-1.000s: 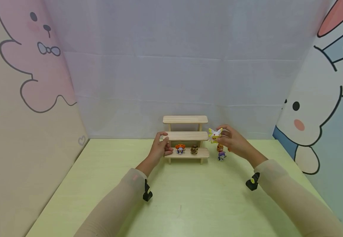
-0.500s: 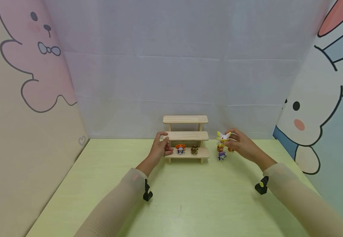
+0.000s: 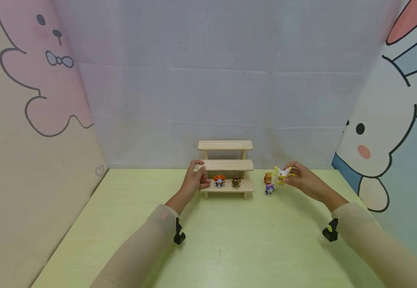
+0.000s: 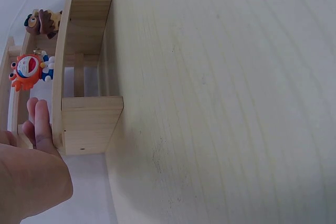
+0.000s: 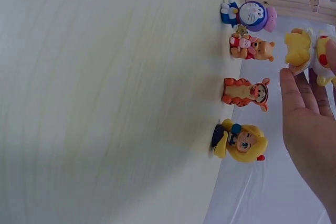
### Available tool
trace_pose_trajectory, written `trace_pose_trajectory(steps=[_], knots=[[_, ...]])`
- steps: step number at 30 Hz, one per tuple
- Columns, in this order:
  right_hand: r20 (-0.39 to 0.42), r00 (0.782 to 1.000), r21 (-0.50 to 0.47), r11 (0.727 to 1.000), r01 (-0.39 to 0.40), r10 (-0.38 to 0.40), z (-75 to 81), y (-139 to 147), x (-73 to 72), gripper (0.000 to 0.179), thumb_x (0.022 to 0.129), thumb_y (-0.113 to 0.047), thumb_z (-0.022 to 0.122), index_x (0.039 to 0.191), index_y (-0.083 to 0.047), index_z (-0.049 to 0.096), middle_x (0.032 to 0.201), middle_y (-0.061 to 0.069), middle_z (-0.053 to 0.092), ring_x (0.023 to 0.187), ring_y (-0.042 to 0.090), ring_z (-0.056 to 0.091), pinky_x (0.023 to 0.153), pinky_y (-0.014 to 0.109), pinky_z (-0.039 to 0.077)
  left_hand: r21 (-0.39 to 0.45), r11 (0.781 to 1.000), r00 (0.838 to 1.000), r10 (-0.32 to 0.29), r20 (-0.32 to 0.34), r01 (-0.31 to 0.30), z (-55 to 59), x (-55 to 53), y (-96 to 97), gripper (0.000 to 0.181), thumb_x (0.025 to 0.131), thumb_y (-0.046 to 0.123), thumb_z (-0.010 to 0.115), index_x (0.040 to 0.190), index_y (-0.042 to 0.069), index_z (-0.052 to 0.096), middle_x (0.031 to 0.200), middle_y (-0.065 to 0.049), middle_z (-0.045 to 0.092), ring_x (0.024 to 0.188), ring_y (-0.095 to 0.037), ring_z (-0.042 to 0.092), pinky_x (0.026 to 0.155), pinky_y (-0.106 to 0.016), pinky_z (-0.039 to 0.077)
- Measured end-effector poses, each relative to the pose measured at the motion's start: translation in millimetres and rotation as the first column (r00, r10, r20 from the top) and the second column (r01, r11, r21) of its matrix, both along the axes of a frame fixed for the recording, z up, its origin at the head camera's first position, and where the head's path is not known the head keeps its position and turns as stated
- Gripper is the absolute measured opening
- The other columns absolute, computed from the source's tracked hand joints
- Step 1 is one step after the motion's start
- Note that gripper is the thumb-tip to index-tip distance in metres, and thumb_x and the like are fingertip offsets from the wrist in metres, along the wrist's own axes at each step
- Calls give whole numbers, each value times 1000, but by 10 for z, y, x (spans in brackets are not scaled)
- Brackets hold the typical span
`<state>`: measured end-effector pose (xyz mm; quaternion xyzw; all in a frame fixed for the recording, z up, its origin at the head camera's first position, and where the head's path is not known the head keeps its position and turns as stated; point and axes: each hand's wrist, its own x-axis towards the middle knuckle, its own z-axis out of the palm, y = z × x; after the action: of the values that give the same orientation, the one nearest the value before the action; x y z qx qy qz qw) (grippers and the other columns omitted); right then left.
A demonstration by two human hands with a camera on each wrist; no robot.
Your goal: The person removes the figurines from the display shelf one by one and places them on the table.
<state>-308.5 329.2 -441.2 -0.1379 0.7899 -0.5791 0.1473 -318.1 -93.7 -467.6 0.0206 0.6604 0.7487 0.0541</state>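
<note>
My left hand (image 3: 192, 182) holds the left end of a three-tier wooden shelf (image 3: 226, 165), some fingers at its middle tier and others on the lowest. Two figurines stand on that lowest tier: a blue-and-white cat in an orange crab hat (image 3: 219, 181) and a small brown figure (image 3: 236, 182). To the right of the shelf, my right hand (image 3: 301, 180) pinches a white-and-yellow eared figurine (image 3: 282, 174) above the table. Beside it stand an orange bear figurine (image 5: 254, 49) and a blue-and-white cat in a purple hat (image 5: 253, 16).
The right wrist view also shows a tiger figurine (image 5: 247, 93) and a yellow-haired figurine (image 5: 241, 141) standing in the same row. A pale curtain (image 3: 215, 80) hangs behind the table (image 3: 226, 240). Walls with cartoon animals flank both sides.
My right hand has moved right and lower with the white-and-yellow figurine, away from the shelf and past the bear. The left hand has stayed at the shelf.
</note>
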Motion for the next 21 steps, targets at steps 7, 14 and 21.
trace_pose_trajectory(steps=[7, 14, 21], knots=[[25, 1000, 25, 1000, 7, -7, -71, 105, 19, 47, 104, -16, 65, 138, -2, 36, 135, 19, 41, 111, 15, 59, 100, 30, 53, -8, 1000, 1000, -1, 0, 1, 14, 1, -1, 29, 113, 23, 46, 140, 15, 42, 84, -9, 53, 67, -18, 66, 65, -30, 63], [52, 999, 12, 1000, -8, 8, -223, 201, 10, 44, 104, -14, 64, 136, -1, 36, 131, 16, 44, 110, 14, 60, 98, 29, 54, -6, 1000, 1000, 8, 0, -8, 15, 14, 5, 27, 112, 23, 47, 138, 16, 43, 83, -8, 53, 66, -18, 66, 64, -30, 62], [91, 996, 7, 1000, -4, 3, -341, 220, 12, 41, 103, -9, 65, 133, -1, 38, 136, 17, 41, 109, 14, 58, 96, 27, 55, -16, 1000, 1000, 8, 3, -8, 33, 34, 14, 29, 113, 24, 46, 140, 15, 42, 83, -8, 53, 66, -17, 65, 64, -28, 62]])
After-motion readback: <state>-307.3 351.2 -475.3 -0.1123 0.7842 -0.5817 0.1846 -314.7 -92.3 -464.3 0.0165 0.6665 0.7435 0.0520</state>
